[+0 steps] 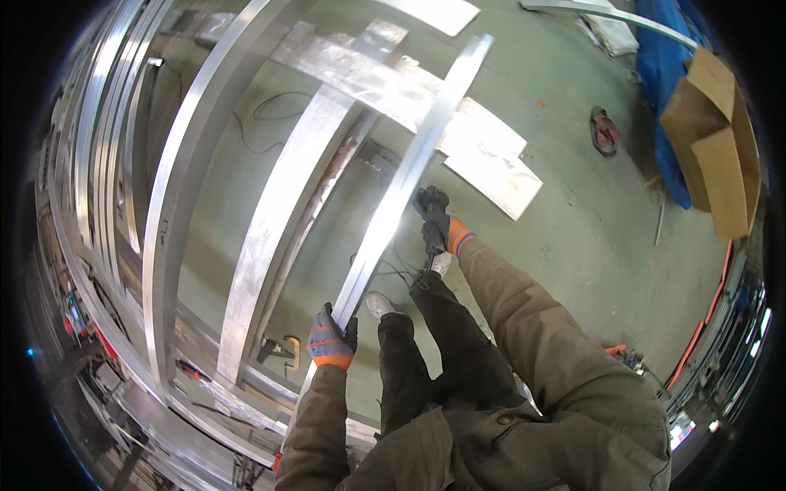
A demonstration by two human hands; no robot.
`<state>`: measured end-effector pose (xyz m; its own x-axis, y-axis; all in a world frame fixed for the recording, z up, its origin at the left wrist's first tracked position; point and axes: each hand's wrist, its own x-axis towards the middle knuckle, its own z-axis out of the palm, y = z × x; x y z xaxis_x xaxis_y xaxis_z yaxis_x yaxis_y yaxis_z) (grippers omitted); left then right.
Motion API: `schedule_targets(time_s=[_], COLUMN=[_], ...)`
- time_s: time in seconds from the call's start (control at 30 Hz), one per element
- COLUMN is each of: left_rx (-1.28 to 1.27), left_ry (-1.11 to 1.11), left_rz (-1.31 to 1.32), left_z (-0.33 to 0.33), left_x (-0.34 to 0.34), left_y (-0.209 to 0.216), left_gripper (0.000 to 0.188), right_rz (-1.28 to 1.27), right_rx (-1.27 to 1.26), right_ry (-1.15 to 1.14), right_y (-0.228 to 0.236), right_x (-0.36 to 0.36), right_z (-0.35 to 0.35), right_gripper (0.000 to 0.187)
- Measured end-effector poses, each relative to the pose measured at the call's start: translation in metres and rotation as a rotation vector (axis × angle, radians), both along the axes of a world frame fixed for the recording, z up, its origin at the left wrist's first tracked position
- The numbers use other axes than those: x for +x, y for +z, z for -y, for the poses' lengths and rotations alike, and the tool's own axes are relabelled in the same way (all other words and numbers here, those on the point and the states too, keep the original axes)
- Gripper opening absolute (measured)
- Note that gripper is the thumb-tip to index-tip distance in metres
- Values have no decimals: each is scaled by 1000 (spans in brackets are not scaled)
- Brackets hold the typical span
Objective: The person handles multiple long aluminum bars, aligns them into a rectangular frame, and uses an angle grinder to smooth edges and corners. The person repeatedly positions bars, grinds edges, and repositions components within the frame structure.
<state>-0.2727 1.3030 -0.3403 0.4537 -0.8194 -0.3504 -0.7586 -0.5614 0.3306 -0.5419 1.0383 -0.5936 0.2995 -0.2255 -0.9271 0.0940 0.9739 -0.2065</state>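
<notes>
A long, bright aluminium profile [393,204] slants across the middle, from near my left side to the far right. My gloved left hand [332,337], grey with orange, is closed around its near end. Beside the profile's right edge, my gloved right hand [444,230] grips a dark corded power tool [431,198]. The tool's head is close to the profile; whether they touch I cannot tell. A thin black cable runs from the tool down by my feet. Further left, a wide flat metal bar [282,196] lies roughly alongside the profile.
Metal beams [196,147] stand at the left. A crosswise plank [368,82] and white panels [495,180] lie ahead. A brass-coloured clamp [292,352] is near my left hand. At right are a cardboard box [712,147], blue sheeting [655,65] and a red-black object [604,131].
</notes>
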Motion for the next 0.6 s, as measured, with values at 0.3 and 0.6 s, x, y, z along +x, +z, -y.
schedule_targets(time_s=[0.3,0.6], left_rx=[-40,35], left_ry=[-39,-71], left_rz=[-77,-104], left_z=[0,6], left_x=[8,15], left_y=[0,3], left_gripper=[74,66], right_rz=[254,-477], right_rx=[59,-587], right_ry=[-60,1105], right_y=[-168,-314], right_x=[98,161], right_z=[-19,-30], right_gripper=[34,60])
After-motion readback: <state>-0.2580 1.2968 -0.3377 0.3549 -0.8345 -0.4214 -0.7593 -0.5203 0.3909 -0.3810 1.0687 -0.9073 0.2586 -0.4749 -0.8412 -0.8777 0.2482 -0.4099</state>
